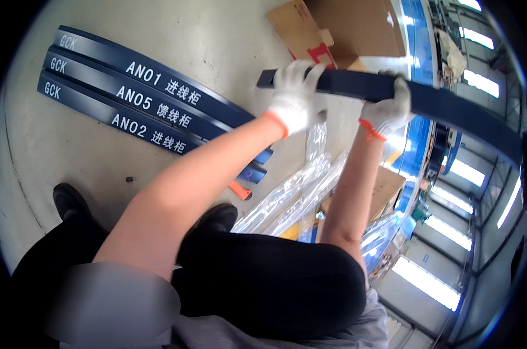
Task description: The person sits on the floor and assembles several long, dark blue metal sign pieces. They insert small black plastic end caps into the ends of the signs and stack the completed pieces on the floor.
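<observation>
With our left hand [295, 87] half-curled near one end and our right hand [389, 106] wrapped farther along, we hold a long dark bar [355, 83] above the floor [158, 29], where three navy panels [144, 103] lie; beyond, a cardboard box [362, 26].

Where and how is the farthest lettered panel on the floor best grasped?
The farthest panel is likely best gripped at its exposed left end and far long edge, coming from the left and far side; its near edge runs close beside the middle panel.
</observation>
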The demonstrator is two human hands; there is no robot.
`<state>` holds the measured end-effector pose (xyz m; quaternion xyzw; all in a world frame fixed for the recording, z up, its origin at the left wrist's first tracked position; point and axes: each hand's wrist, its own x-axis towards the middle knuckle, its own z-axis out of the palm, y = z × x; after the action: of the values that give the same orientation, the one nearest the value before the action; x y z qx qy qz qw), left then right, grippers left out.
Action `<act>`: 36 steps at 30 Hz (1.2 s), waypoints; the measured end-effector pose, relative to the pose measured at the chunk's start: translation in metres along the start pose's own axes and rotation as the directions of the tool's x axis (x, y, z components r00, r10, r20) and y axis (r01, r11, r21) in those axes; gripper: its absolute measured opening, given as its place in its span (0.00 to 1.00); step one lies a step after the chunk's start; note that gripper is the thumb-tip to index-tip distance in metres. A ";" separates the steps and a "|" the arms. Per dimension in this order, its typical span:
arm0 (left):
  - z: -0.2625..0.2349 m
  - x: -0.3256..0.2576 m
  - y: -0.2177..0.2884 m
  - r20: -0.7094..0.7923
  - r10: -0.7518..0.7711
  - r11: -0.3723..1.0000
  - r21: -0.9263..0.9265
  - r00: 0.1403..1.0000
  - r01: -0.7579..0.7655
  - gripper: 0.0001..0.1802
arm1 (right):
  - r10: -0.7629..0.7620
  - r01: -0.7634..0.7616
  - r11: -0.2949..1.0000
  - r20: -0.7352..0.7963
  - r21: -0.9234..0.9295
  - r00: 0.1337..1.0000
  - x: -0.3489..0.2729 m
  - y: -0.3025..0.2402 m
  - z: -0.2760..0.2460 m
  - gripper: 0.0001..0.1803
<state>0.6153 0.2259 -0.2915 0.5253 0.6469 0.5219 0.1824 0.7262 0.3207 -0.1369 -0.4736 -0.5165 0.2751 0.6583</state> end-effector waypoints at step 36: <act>-0.209 -0.032 0.078 0.797 0.024 0.103 -0.603 0.604 0.791 0.18 | -0.475 0.064 0.304 0.093 0.951 0.875 -0.050 -0.174 -0.237 0.38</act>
<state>0.5017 0.0896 -0.1521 0.2261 0.2037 0.5055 0.8074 0.9113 0.1283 -0.0042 0.1377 -0.4518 0.4815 0.7383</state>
